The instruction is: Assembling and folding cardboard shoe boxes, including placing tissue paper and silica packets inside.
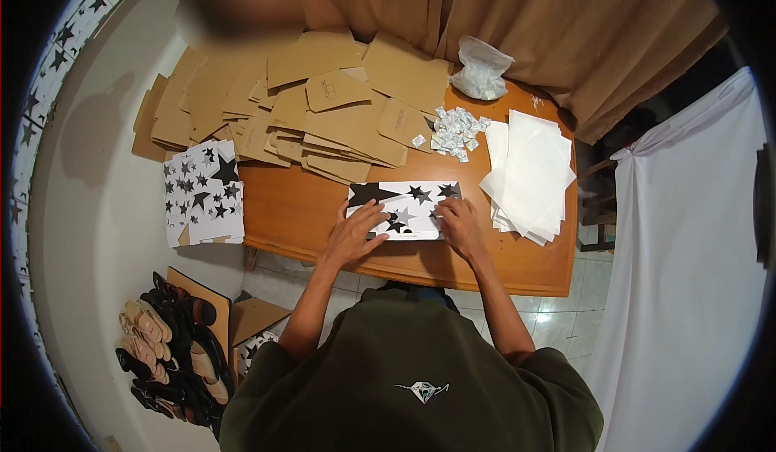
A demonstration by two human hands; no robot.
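A white box (pixel 420 210) printed with black and grey stars lies near the front edge of the wooden table, in front of me. My left hand (pixel 352 232) rests on its left end, fingers spread over the top and thumb near the front side. On the right end lies my right hand (pixel 460 224), its fingers bent over the top and partly hidden. Both hands touch the box without lifting it. The box looks closed, with a small dark round mark on its front edge.
Flat cardboard pieces (pixel 299 113) cover the table's far left. Small white packets (pixel 458 131) lie in a heap beyond the box, near a clear plastic bag (pixel 482 68). White paper sheets (pixel 533 177) are stacked at right, star-printed sheets (pixel 202 197) at left. Shoes (pixel 174 347) stand below left.
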